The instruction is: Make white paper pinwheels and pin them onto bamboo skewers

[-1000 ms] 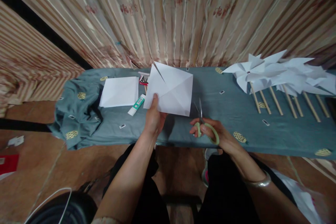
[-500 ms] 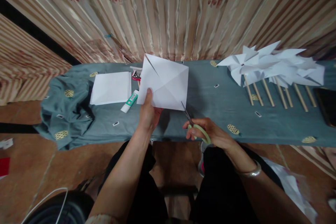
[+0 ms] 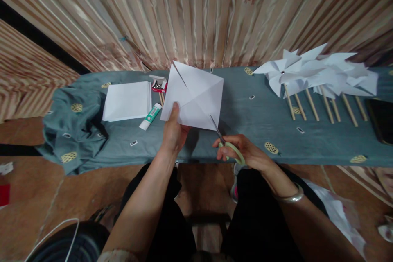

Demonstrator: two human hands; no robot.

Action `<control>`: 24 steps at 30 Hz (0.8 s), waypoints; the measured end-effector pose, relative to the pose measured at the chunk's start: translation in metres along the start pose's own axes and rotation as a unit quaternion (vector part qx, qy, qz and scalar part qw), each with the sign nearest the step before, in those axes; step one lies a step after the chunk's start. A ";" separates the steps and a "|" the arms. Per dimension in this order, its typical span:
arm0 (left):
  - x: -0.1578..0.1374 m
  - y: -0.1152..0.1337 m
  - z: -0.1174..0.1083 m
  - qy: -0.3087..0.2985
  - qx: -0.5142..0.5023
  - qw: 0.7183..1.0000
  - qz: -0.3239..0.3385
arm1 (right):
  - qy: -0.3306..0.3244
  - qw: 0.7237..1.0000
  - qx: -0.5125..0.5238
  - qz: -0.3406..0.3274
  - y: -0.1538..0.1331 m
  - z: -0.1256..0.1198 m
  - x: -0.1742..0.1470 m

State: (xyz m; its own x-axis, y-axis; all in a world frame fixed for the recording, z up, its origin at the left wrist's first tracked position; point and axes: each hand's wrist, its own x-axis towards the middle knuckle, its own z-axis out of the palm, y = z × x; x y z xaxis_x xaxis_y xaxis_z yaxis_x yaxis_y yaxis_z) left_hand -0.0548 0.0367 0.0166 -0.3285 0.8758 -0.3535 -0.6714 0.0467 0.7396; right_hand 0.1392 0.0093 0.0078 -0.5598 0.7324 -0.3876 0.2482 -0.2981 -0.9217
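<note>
- Left hand [image 3: 173,133] grips the lower left edge of a white paper square [image 3: 193,96], thumb on top, fingers behind; the sheet is held up, tilted, above the counter [image 3: 245,131].
- Paper square shows diagonal crease lines crossing at its middle, and a cut slit running in from the top left corner.
- Right hand [image 3: 245,151] is closed around the green handles of the scissors [image 3: 225,141], fingers through the loops.
- Scissor blades point up and left; the tips touch the paper square at its bottom right corner, on the diagonal crease. Can't tell how far apart the blades are.
- Counter is covered with a grey-blue cloth [image 3: 76,131] with yellow oval marks, bunched and hanging off at the left end.
- Stack of white sheets [image 3: 127,100] lies flat on the cloth, left of the held paper.
- Glue stick [image 3: 150,116], white with green label, lies just beside the stack's lower right corner.
- Small open box of pins [image 3: 159,85] sits near the stack's top right corner, partly behind the held paper.
- Finished white paper pinwheels [image 3: 316,73] on wooden sticks lie in a row at the right, well apart from both hands.
- Silver bangle [image 3: 290,197] on the right wrist.
- Striped curtain [image 3: 196,16] hangs behind the counter.
</note>
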 end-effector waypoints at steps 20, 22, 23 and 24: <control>0.001 0.003 -0.001 -0.005 -0.010 1.000 -0.006 | 0.010 0.997 0.054 0.052 -0.007 0.003 -0.001; 0.002 0.003 -0.002 -0.008 -0.012 1.000 -0.006 | 0.013 0.996 0.057 0.062 -0.006 0.003 -0.001; 0.002 0.003 -0.002 -0.009 -0.014 1.000 -0.006 | 0.014 0.996 0.058 0.065 -0.005 0.003 -0.001; 0.002 0.003 -0.002 -0.010 -0.016 1.000 -0.006 | 0.015 0.996 0.060 0.067 -0.004 0.003 -0.001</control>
State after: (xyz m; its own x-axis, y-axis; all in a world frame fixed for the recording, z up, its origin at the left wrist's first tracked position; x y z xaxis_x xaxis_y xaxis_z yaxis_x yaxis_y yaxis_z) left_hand -0.0588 0.0379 0.0163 -0.3075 0.8847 -0.3502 -0.6966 0.0414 0.7162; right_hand 0.1358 0.0081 0.0117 -0.5031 0.6989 -0.5084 0.2212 -0.4645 -0.8575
